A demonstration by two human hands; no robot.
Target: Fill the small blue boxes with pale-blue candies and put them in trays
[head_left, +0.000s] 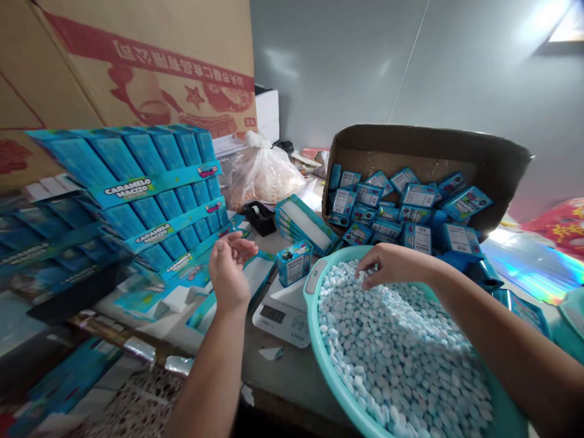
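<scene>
While our right hand (392, 265) touches the small, rounded, pale-blue and white candies (401, 359) with curled fingers, we cannot tell whether it grips any. Beneath that hand, a round turquoise plastic basin (322, 350) holds those candies; left of the hand, we see one small blue printed carton (294, 264) upright on a white digital scale (283, 329). Farther left, our left hand (231, 271) hovers half open, fingers loosely bent, the carton near its right.

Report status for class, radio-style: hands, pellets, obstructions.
Left hand raised, nothing visibly held. Right hand at pellets, teal basin. Blue box on scale, between hands; nothing visibly blocking right hand.
</scene>
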